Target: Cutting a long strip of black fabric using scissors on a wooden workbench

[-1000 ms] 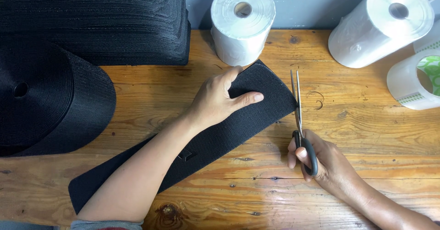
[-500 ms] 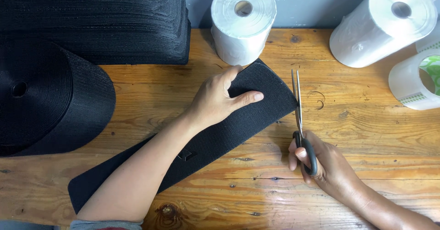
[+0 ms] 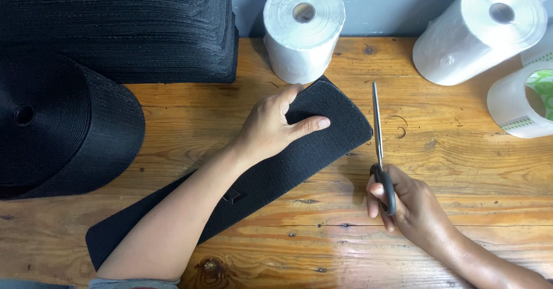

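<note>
Black strap [image 3: 322, 122] lies under the flat-spread left hand [image 3: 271, 129]; right hand [image 3: 412, 205] grips closed scissors [image 3: 380, 151] beside it.

White rolls [image 3: 303, 27], black webbing spool [image 3: 63, 128]

Three white rolls are seen at the back of the wooden table [image 3: 461, 151]: label roll [image 3: 303, 27] upright at centre, plastic-film roll [image 3: 481, 33] lying tilted at right, tape roll [image 3: 518, 102] w/ green print at far right edge. No screens/signs.
</note>
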